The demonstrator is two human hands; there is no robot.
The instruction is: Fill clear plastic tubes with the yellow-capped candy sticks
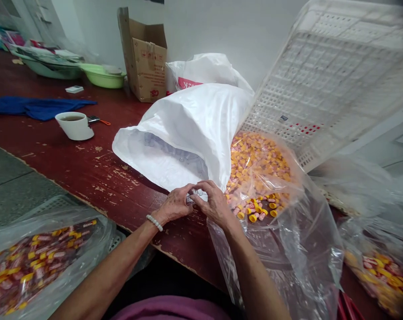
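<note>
My left hand [178,203], with a beaded bracelet at the wrist, and my right hand [212,201] meet at the near edge of a white woven sack [201,120]. Between their fingers are small clear pieces [190,198], partly hidden; both hands are curled round them. The sack lies with its mouth open toward me, and more clear pieces show inside. Right of my right hand, a clear plastic bag [288,231] lies spread beside many yellow caps with pink-and-white parts [258,164].
A large white perforated basket [321,75] leans at the right. On the red table [121,178] stand a white cup [75,126], a cardboard box [148,66] and green basins [103,76]. Bags of capped tubes [41,258] sit lower left and right.
</note>
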